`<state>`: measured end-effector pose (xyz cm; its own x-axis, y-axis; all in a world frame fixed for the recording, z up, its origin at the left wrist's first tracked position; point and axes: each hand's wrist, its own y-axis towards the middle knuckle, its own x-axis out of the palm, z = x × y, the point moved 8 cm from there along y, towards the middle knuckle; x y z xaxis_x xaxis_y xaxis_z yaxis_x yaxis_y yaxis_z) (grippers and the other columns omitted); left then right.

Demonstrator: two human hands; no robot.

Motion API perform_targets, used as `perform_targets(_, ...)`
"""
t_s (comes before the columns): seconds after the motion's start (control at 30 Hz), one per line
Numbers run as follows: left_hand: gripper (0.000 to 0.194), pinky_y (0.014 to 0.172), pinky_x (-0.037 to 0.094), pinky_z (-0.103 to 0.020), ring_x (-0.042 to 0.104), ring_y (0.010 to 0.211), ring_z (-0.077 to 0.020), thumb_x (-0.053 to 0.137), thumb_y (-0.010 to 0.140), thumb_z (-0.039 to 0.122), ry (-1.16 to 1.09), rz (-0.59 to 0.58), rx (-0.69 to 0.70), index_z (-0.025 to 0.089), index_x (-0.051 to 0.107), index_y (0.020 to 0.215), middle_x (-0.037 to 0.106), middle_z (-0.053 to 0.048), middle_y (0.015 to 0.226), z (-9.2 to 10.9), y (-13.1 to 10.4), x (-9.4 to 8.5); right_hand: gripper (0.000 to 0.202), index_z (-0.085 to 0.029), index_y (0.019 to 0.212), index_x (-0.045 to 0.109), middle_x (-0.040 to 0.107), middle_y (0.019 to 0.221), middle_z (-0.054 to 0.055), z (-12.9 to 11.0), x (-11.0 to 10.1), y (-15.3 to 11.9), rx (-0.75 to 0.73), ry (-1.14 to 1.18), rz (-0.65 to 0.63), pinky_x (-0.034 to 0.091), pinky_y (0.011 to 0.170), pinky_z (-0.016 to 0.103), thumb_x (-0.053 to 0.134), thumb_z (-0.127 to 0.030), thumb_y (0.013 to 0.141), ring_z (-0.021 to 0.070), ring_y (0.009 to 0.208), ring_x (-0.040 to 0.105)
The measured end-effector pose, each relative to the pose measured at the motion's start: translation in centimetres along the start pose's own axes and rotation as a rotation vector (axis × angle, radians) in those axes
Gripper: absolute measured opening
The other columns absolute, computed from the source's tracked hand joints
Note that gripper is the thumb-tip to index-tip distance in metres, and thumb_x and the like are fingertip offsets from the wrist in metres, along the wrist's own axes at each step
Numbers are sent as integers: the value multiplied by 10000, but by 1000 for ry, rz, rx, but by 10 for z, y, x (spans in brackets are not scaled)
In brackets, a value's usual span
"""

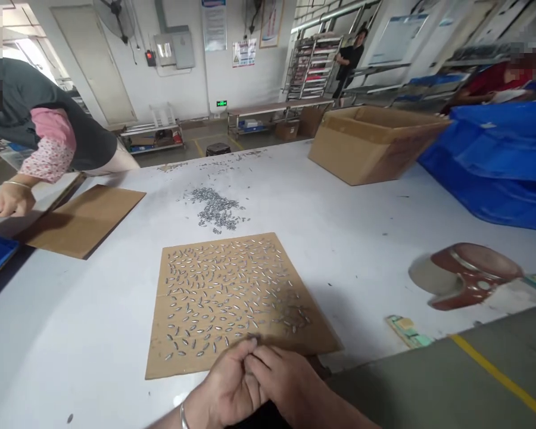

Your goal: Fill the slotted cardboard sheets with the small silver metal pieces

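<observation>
A square brown cardboard sheet (158, 333) lies on the white table (93, 322), covered with many small shiny metal pieces (218, 286) in loose rows. At its near edge my left hand (234, 387), with a bracelet on the wrist, is turned partly palm up with the fingers curled. My right hand (281, 378) touches it, fingers closed together over the left fingers. Whatever lies between the fingertips is too small to make out. Beyond the sheet is a loose pile of similar metal pieces (217, 208).
Another cardboard sheet (89, 220) lies at the left, near a person's hand (15, 199). A cardboard box (352, 149) and blue bins (495, 161) stand at the back right. A brown ring-shaped object (477, 268) lies by the right edge.
</observation>
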<state>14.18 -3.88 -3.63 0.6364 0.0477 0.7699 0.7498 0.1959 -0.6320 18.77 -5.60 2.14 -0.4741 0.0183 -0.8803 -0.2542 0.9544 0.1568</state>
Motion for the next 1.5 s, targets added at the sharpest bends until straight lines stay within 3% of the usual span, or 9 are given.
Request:
perform_targets(0.1,152,774,516,-268,701,737,-162,681,910,240,135,-40,7,91,699,890,732,-81,795,-16,-3,-6,107,-233,961,621,740,869,16,3,9,-27,105,32,109,488,635,262,550,-171,909,170,710,680)
perform_targets(0.2,145,620,478,-253,661,634,-149,739,832,230,283,-5,77,111,699,903,703,-55,734,-21,-4,-18,149,-253,920,608,725,816,-8,11,6,-45,210,109,208,485,632,241,483,-192,975,151,704,685)
perform_targets(0.3,253,453,324,-223,544,476,-106,837,750,309,420,30,99,154,666,852,663,-15,662,-23,-7,-30,190,-260,903,589,688,764,-28,21,-8,-60,299,169,376,496,629,224,448,-248,1030,131,672,670)
perform_targets(0.43,400,440,270,-216,512,466,-80,922,675,411,515,-24,120,163,626,779,666,-19,682,-23,-14,-29,159,-256,872,587,657,762,-29,22,-16,-70,284,245,530,509,632,211,498,-234,1001,123,675,651)
perform_targets(0.63,546,446,235,-195,495,467,-57,991,542,496,543,-7,121,166,600,733,639,8,641,-24,-21,-27,168,-238,838,621,665,781,-20,17,-9,-68,270,415,428,500,654,210,525,-222,974,119,699,648)
perform_targets(0.9,532,416,173,-209,363,405,-33,950,588,544,606,-26,258,174,585,700,562,46,566,-17,-11,-34,188,-229,790,611,656,725,-27,25,4,-69,380,410,341,462,635,234,538,-264,959,129,664,619)
perform_targets(1.03,524,412,176,-210,329,392,-21,933,612,556,637,10,340,169,595,715,561,54,582,-13,-4,-36,226,-235,762,586,657,715,-26,39,8,-69,418,333,360,458,617,240,506,-251,973,133,643,617)
perform_targets(1.27,570,415,256,-224,547,464,-98,910,628,561,510,5,208,151,663,937,741,-76,764,-15,3,-42,257,-250,856,589,658,810,17,88,-18,-66,440,58,589,520,699,273,444,-343,1046,172,752,664)
perform_targets(1.5,497,386,130,-223,385,326,-61,858,723,565,528,-69,237,225,509,821,726,-33,643,-18,8,-54,258,-260,826,552,641,815,18,101,5,-32,462,-212,425,476,666,302,410,-271,1043,187,745,633)
